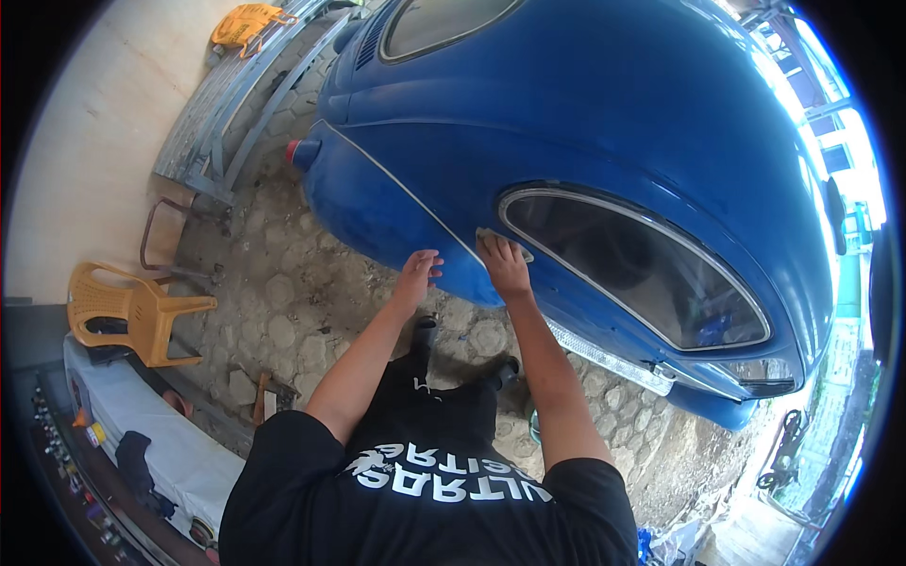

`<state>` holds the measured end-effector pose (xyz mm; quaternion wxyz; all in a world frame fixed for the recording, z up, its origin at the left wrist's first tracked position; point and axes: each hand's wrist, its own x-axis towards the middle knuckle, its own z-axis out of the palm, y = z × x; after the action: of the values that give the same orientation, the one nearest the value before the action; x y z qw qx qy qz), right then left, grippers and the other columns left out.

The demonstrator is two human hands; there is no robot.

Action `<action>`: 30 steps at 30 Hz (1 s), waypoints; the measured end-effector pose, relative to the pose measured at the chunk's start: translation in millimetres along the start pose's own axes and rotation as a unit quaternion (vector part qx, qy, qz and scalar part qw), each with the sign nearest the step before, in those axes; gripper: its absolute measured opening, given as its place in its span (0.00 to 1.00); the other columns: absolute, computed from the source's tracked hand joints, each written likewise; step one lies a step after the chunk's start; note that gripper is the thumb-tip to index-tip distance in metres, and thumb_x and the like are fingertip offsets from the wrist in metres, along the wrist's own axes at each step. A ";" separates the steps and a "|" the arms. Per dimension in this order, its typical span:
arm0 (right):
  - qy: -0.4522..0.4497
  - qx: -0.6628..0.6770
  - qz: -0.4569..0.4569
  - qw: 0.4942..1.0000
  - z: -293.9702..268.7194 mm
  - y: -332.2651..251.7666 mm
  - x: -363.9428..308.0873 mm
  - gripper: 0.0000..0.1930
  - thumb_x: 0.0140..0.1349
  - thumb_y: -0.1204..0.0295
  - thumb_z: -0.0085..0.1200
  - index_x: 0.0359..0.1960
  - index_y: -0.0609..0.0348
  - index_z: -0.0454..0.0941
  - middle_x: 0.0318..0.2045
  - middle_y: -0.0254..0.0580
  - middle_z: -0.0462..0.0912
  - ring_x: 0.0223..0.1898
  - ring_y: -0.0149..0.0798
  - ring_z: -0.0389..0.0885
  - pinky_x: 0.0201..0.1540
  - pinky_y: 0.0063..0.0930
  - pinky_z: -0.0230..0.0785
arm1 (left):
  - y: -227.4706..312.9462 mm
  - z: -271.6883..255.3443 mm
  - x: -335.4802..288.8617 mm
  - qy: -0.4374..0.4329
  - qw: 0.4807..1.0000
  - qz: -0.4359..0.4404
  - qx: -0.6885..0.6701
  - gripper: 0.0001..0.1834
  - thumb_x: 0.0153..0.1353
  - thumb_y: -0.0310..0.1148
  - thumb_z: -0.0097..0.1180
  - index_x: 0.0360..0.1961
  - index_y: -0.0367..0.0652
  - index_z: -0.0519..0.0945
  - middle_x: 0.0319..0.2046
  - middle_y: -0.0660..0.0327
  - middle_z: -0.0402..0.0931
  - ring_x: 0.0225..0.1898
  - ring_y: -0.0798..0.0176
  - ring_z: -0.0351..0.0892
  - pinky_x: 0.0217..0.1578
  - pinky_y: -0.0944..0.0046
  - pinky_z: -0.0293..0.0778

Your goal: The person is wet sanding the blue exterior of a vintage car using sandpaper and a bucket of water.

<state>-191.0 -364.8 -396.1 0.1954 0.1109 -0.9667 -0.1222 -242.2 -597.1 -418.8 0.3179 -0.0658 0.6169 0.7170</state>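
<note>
A rounded blue car [604, 113] fills the upper right. My right hand [506, 266] is pressed against its side panel, just left of the rear side window [623, 250]. Beneath those fingers is a thin tan pad [485, 233], mostly covered, so I cannot tell whether it is cloth or paper. My left hand [418, 275] hangs in the air beside the blue rear fender [377, 203], fingers apart and slightly bent, with nothing in it. A pale trim strip [401, 184] runs along the seam between fender and body, ending near my right hand.
A yellow plastic chair [142, 307] stands at the left beside a bench with a white cover [179, 453]. Metal framing [222, 113] leans behind it, with a yellow bag [247, 26] on top. Stone paving [283, 292] lies underfoot; a red-and-blue tail light [302, 154] juts from the fender.
</note>
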 end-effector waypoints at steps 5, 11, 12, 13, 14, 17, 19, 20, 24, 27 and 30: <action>-0.066 -0.025 -0.029 0.997 14.3 -15.9 -17.9 0.15 0.62 0.67 0.57 0.50 0.50 0.81 0.54 0.34 0.75 0.57 0.40 0.72 0.60 0.40 0.69 | -2.5 -15.0 -14.5 0.014 1.000 0.000 -0.023 0.18 0.78 0.46 0.49 0.60 0.47 0.76 0.52 0.64 0.81 0.46 0.68 0.79 0.45 0.64 0.73; -0.189 -0.025 -0.112 0.975 27.0 -39.8 0.8 0.07 0.59 0.67 0.57 0.37 0.49 0.84 0.45 0.34 0.77 0.50 0.40 0.74 0.54 0.36 0.69 | -17.1 -31.9 -29.1 0.042 0.997 -0.010 -0.066 0.19 0.79 0.48 0.48 0.60 0.48 0.76 0.52 0.66 0.80 0.47 0.69 0.78 0.45 0.64 0.73; -0.191 -0.016 -0.095 0.977 28.5 -45.1 12.6 0.06 0.58 0.68 0.57 0.36 0.49 0.84 0.43 0.34 0.76 0.49 0.40 0.74 0.53 0.36 0.69 | -21.1 -33.1 -32.1 0.048 0.996 -0.020 -0.067 0.19 0.79 0.48 0.47 0.59 0.49 0.76 0.52 0.66 0.80 0.47 0.69 0.78 0.45 0.64 0.73; -0.194 -0.006 -0.076 0.978 29.1 -49.6 21.8 0.06 0.58 0.69 0.57 0.36 0.50 0.83 0.42 0.33 0.76 0.48 0.39 0.74 0.51 0.36 0.69 | -25.3 -33.7 -35.1 0.051 0.996 -0.032 -0.069 0.19 0.79 0.48 0.47 0.59 0.49 0.76 0.52 0.66 0.79 0.48 0.69 0.77 0.45 0.64 0.73; -0.194 -0.007 -0.083 0.977 31.5 -52.3 33.3 0.06 0.58 0.69 0.57 0.36 0.50 0.83 0.42 0.33 0.76 0.48 0.39 0.74 0.51 0.36 0.69 | -28.8 -34.7 -36.5 0.056 0.995 -0.031 -0.074 0.19 0.79 0.48 0.47 0.59 0.49 0.76 0.52 0.66 0.79 0.48 0.69 0.77 0.45 0.64 0.73; -0.128 -0.022 -0.110 0.985 35.9 -58.2 62.2 0.07 0.60 0.68 0.56 0.37 0.51 0.83 0.42 0.33 0.76 0.46 0.38 0.75 0.48 0.36 0.69 | -38.1 -39.9 -43.0 0.071 0.996 -0.027 -0.049 0.19 0.80 0.48 0.46 0.59 0.49 0.76 0.51 0.66 0.79 0.48 0.69 0.77 0.45 0.63 0.73; 0.043 -0.062 -0.116 0.990 32.3 -64.5 70.2 0.06 0.60 0.67 0.55 0.37 0.51 0.81 0.38 0.32 0.75 0.42 0.37 0.74 0.44 0.35 0.68 | -41.8 -46.1 -48.4 0.097 0.992 -0.048 -0.064 0.19 0.80 0.49 0.45 0.59 0.49 0.76 0.51 0.66 0.79 0.48 0.68 0.77 0.46 0.63 0.73; 0.041 -0.055 -0.118 0.991 35.4 -69.4 66.3 0.06 0.60 0.67 0.55 0.37 0.51 0.81 0.38 0.32 0.75 0.42 0.37 0.74 0.44 0.35 0.68 | -43.4 -48.2 -50.6 0.102 0.991 -0.052 -0.064 0.19 0.80 0.49 0.45 0.59 0.49 0.76 0.51 0.66 0.79 0.48 0.68 0.77 0.46 0.63 0.73; -0.036 -0.125 -0.057 0.990 61.1 -62.7 18.0 0.10 0.60 0.66 0.56 0.42 0.51 0.80 0.36 0.31 0.74 0.41 0.35 0.74 0.41 0.35 0.68 | -38.3 -38.7 -48.1 0.095 0.992 -0.041 -0.076 0.18 0.80 0.48 0.46 0.58 0.50 0.76 0.50 0.67 0.80 0.47 0.68 0.77 0.46 0.63 0.73; -0.112 -0.141 -0.031 0.983 69.5 -51.5 -24.4 0.14 0.59 0.66 0.57 0.46 0.53 0.80 0.37 0.30 0.74 0.41 0.34 0.75 0.38 0.35 0.69 | -37.2 -35.7 -44.6 0.093 0.993 -0.033 -0.072 0.17 0.80 0.47 0.46 0.57 0.50 0.77 0.49 0.67 0.80 0.47 0.69 0.77 0.46 0.63 0.73; -0.213 -0.139 -0.058 0.965 59.2 -39.9 -44.8 0.14 0.58 0.67 0.59 0.45 0.55 0.81 0.37 0.31 0.74 0.40 0.34 0.76 0.35 0.35 0.69 | -40.2 -34.0 -45.0 0.091 0.993 -0.034 -0.071 0.16 0.80 0.46 0.46 0.57 0.50 0.77 0.48 0.68 0.80 0.46 0.70 0.78 0.45 0.63 0.73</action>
<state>-168.1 -379.3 -475.9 -0.0085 0.1101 -0.9513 -0.2877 -195.3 -644.0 -438.7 0.2792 -0.1739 0.5882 0.7389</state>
